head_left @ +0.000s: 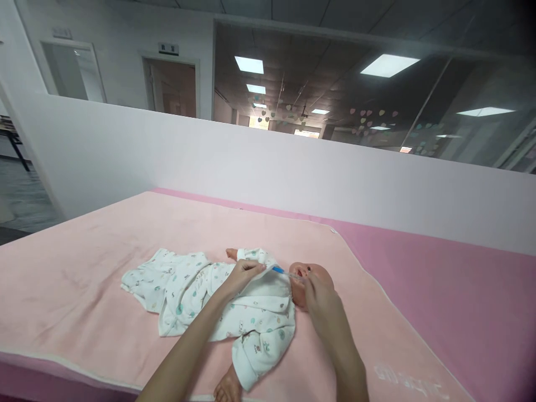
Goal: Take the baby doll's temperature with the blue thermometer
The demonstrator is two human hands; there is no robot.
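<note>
A baby doll lies on its back, its head to the right, dressed in a white printed outfit. Above its chest and face runs a slim clear stick with a blue part; its exact kind is too small to make out. My left hand is closed in a pinch at the stick's left end, over the doll's chest. My right hand is closed round the clear right end, close to the doll's mouth, and covers part of the head. The finger contacts are partly hidden.
A pale pink blanket lies under the doll on a pink padded surface. A low white wall with a window above it borders the far side. Doorways show at the back left.
</note>
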